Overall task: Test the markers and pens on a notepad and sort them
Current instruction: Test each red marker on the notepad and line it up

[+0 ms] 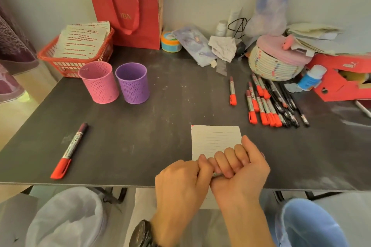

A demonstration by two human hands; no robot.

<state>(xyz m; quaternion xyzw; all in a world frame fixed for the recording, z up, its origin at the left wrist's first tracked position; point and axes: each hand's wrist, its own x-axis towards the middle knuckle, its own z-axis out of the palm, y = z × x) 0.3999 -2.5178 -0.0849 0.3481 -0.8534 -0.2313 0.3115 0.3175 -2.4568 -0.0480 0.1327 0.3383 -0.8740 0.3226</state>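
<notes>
My left hand [178,182] and my right hand [241,168] are closed together around one marker [216,174] over the near edge of a small lined notepad [214,139]; only a grey sliver of the marker shows between the fingers. A red-capped marker [70,150] lies alone on the left of the dark table [150,126]. Another single red-capped marker [232,91] lies right of centre. A pile of several red-capped markers and black pens [271,104] lies at the right. A pink perforated cup [99,82] and a purple one [133,83] stand at the back left.
A red basket of papers [80,50] and a red paper bag [128,6] stand at the back left. A woven lidded basket [277,62], a red shoebox [341,78] and a glue bottle [312,77] crowd the back right. Two lined bins [66,218] [309,224] sit below the table's front edge.
</notes>
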